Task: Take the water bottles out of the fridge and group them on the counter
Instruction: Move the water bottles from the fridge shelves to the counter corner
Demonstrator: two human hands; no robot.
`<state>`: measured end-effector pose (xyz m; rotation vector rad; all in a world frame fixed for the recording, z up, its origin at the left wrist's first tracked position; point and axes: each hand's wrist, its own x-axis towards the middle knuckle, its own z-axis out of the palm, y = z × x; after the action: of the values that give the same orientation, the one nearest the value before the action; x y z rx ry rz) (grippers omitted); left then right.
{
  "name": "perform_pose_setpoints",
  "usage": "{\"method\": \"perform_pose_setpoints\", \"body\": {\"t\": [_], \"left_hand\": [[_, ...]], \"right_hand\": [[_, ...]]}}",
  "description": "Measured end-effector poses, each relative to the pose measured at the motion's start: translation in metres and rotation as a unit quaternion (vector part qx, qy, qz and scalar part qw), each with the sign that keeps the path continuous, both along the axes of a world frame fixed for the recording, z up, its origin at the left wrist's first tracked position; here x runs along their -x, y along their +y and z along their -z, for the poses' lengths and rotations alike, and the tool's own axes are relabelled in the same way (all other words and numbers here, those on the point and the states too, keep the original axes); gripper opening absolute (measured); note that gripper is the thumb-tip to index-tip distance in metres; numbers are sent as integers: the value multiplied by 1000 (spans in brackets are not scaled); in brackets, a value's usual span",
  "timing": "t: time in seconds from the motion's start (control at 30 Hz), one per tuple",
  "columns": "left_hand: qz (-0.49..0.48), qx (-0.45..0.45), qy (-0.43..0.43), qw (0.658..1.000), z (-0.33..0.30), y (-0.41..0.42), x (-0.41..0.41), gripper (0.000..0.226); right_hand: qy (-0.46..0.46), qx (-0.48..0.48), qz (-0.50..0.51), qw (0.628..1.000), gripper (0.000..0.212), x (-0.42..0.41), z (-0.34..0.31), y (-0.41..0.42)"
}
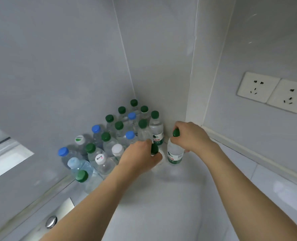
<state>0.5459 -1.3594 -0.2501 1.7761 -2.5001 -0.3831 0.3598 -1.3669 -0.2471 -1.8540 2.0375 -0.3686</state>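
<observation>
A person stands at a pale counter that runs into a corner of grey wall panels, both bare forearms reaching in from the near edge. The right hand has its fingers curled over the neck and green cap of a clear water bottle with a green and white label, which stands upright on the counter just right of the corner. The left hand is curled round the neck of a second green-capped bottle, its cap showing between thumb and fingers; most of that bottle's body is hidden under the hand, so how it sits on the counter cannot be told. The two held bottles are just beside each other. Left of and beyond the left hand, a cluster of bottles stands packed together on the counter against the left wall and into the corner, with green, blue and white caps. On the right wall, well apart from the bottles, sits a pair of white wall sockets. At the near left, a round metal knob shows on a lower surface beside the counter edge.
</observation>
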Motion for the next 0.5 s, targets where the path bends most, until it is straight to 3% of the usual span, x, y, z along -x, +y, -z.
{"method": "perform_pose_setpoints", "body": {"t": [0.3,0.5], "left_hand": [[20,-2,-54,998,10,-58,19,30],[19,-4,-86,996,24,-74,25,27]], "right_hand": [[7,4,-49,999,13,-3,25,-68],[-72,-4,-34,997,12,0,39,-90]]}}
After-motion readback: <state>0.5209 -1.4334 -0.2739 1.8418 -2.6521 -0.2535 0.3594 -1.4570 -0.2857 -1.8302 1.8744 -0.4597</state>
